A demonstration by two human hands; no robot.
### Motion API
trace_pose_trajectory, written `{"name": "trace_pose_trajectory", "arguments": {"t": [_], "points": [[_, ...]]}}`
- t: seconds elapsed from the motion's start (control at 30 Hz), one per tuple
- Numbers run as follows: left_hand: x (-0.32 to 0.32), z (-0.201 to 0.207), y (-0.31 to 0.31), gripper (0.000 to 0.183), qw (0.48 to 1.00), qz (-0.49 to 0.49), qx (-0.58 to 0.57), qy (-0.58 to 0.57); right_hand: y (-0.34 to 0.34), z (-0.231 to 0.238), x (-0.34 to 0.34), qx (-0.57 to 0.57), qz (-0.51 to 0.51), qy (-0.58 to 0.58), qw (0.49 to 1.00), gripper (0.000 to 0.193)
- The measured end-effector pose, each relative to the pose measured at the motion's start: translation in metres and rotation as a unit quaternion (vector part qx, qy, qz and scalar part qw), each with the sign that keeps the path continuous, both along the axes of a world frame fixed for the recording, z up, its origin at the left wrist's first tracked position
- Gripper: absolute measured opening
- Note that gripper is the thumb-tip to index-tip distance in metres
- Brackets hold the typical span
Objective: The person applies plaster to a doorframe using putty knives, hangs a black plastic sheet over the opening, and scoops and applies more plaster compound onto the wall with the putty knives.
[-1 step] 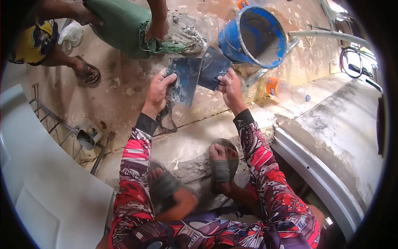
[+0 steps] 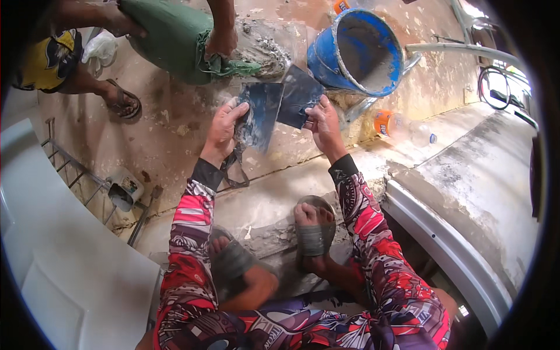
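My left hand (image 2: 223,129) is closed on the left edge of a dark blue rectangular plate (image 2: 259,114), thumb on its face. Grey-white smears cover part of that plate. Pinched in my right hand (image 2: 322,121) is a second dark plate (image 2: 298,96), tilted, its left edge meeting or overlapping the first; I cannot tell which. Whether either plate has a handle behind it is hidden. Beyond them stands a blue bucket (image 2: 324,55) with grey mortar or cement inside. A green sack (image 2: 169,38) lies far left, gripped at its gathered mouth by another person's hand (image 2: 221,42).
Grey rubble (image 2: 262,49) lies by the sack's mouth. A clear bottle with an orange label (image 2: 402,127) lies right of the bucket. A metal rack (image 2: 81,169) and white panel (image 2: 76,251) are at left. A white frame (image 2: 446,248) curves along the right.
Both plates have shifted very slightly in my hands. My grip, the bucket and the other person's hand on the sack look the same.
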State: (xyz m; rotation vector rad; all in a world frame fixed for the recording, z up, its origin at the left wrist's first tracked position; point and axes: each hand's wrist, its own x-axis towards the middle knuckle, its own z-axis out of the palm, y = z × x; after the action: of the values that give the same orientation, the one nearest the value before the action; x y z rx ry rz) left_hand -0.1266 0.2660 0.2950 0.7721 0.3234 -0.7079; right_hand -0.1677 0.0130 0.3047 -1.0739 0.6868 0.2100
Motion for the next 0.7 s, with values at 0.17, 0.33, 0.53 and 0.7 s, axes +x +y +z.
{"name": "trace_pose_trajectory", "arguments": {"t": [0.17,0.33,0.53,0.7], "points": [[0.010,0.000,-0.019,0.022,0.997,-0.002,-0.008,0.072,0.018,0.029,0.009,0.051,0.075,-0.061,0.994,0.045],[0.024,-0.006,-0.041,0.022,0.997,0.020,-0.041,0.069,0.021,0.030,0.006,0.067,0.028,-0.098,0.993,0.048],[0.047,-0.018,-0.069,0.025,0.999,0.015,0.000,0.029,0.012,0.032,-0.012,0.085,0.011,-0.132,0.987,0.045],[0.081,-0.061,-0.039,0.027,0.887,0.050,0.404,-0.217,0.027,0.040,-0.013,0.153,-0.017,-0.104,0.983,0.048]]}}
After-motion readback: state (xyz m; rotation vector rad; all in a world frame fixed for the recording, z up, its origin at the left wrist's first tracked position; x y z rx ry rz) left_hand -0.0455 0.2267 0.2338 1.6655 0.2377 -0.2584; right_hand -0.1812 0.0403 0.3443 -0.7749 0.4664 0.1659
